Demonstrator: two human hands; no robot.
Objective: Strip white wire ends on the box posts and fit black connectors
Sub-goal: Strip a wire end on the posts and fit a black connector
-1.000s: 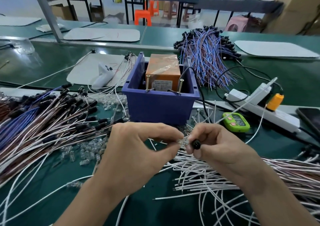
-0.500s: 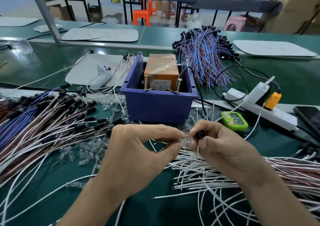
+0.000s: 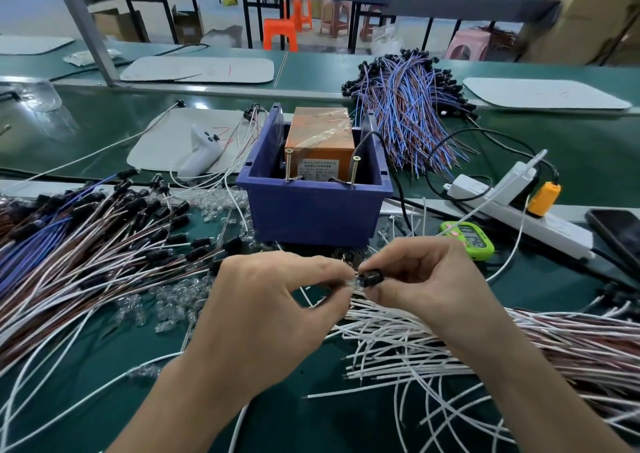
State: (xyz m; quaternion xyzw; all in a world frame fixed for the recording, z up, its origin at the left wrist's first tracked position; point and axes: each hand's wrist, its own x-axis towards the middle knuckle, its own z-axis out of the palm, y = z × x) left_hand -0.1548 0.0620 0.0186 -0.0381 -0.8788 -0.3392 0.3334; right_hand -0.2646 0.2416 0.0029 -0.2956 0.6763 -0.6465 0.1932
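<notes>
My left hand [image 3: 266,317] pinches a small clear plastic piece [image 3: 354,281] between thumb and forefinger. My right hand [image 3: 429,286] grips a black connector [image 3: 372,277] and holds it against that clear piece, just in front of the blue box [image 3: 313,210]. Inside the box stands an orange block [image 3: 320,137] with two brass screw posts [image 3: 288,165] at its front. Loose white wires [image 3: 398,348] lie fanned out under my right hand. The wire going into the connector is hidden by my fingers.
Finished wires with black connectors [image 3: 104,230] are heaped at the left, with clear plastic pieces [image 3: 166,307] scattered beside them. A blue-and-brown wire bundle [image 3: 408,106] lies behind the box. At the right are a green timer [image 3: 467,239], a power strip [image 3: 512,206] and a phone [image 3: 620,230].
Both hands stayed together in front of the box. The black connector turned in my right fingers from end-on to sideways, and now sits against the clear piece.
</notes>
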